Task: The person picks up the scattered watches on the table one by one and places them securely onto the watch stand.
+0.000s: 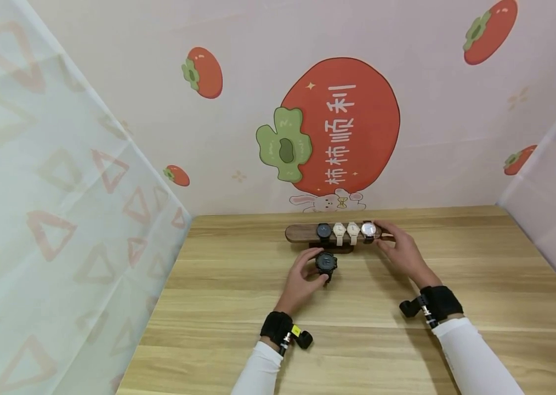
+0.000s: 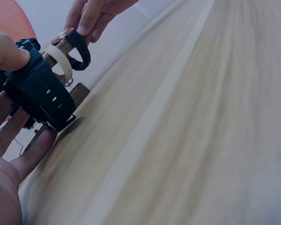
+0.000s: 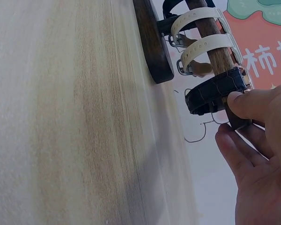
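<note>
My left hand [image 1: 302, 282] holds a black chunky wristwatch [image 1: 326, 262] just in front of a dark wooden watch stand [image 1: 300, 233]. In the left wrist view, its thumb is on the watch and the fingers are under the thick black strap [image 2: 42, 96]. At the stand's right end, my right hand [image 1: 403, 255] pinches a wristwatch with a pale dial and black strap [image 1: 369, 229]. The right wrist view has the thumb [image 3: 246, 103] against that strap, with the other fingers around behind the bar's end.
A dark-faced watch [image 1: 324, 231] and two cream watches [image 1: 339, 230] sit along the bar of the stand. The wood-grain table [image 1: 228, 307] meets a back wall [image 1: 238, 137] printed with persimmons. A patterned side wall [image 1: 75, 219] borders the left.
</note>
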The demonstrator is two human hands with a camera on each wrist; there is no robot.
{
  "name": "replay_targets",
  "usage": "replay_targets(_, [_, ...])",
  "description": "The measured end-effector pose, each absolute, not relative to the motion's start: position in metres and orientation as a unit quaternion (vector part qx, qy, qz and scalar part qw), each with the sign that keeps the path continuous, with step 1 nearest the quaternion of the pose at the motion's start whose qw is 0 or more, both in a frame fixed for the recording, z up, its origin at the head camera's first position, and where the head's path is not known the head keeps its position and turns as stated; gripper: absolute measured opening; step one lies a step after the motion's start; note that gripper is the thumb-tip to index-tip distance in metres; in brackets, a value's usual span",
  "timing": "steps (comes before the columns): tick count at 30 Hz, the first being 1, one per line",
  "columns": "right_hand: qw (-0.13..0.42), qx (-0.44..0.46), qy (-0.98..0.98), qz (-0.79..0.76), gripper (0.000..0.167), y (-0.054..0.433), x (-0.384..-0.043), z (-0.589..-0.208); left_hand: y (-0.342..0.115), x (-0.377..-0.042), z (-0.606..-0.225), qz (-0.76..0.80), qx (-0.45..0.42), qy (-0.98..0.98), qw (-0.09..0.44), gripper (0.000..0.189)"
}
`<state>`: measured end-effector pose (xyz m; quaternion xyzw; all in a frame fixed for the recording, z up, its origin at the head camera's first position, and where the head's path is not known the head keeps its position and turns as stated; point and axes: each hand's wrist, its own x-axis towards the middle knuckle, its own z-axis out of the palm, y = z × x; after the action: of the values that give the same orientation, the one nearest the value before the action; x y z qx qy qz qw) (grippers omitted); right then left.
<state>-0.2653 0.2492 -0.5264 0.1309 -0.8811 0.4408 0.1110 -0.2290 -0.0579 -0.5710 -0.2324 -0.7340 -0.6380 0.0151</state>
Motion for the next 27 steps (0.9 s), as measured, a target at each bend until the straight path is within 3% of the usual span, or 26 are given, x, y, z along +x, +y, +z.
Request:
replay_targets(8, [0.106, 0.128, -0.882, 0.441, 0.055, 0.25, -0.265, -0.525, -0.071, -0.233, -0.569, -0.638, -0.222, -0.737, 0.019, 0.067])
replay_targets(27, [0.099, 0.124, -0.883, 0.442, 0.055, 0.248, -0.263, -0.523, -0.105, -0.241, -0.568, -0.618, -0.197, -0.756, 0.083, 0.065])
